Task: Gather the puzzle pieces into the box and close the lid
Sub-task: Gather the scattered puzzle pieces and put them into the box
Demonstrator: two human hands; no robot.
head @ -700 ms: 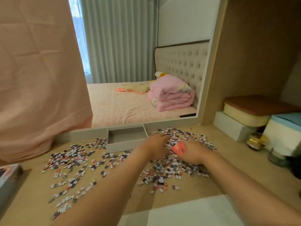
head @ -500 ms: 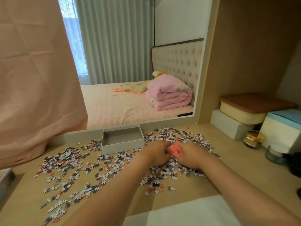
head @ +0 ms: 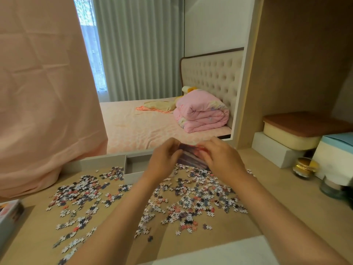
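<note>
Many small puzzle pieces (head: 191, 199) lie scattered over the wooden desk, left and right of my forearms. An open grey box (head: 131, 176) stands at the back of the desk, its right part hidden behind my left hand. My left hand (head: 164, 159) and my right hand (head: 221, 157) are raised above the pieces. Between them they pinch a flat printed sheet (head: 191, 157) with a purple and pink picture, one hand on each side edge. The printed box lid (head: 9, 213) lies at the far left edge.
A pink cloth (head: 47, 92) hangs at the left. On the right stand a cream container with a brown lid (head: 298, 131), a white block (head: 273, 150), a gold-lidded jar (head: 304, 167), a glass jar (head: 332, 186) and a blue-topped box (head: 336, 150). A white pad (head: 219, 253) lies at the front edge.
Both hands have risen from the pile of pieces, lifting the printed sheet off the desk and up in front of the box.
</note>
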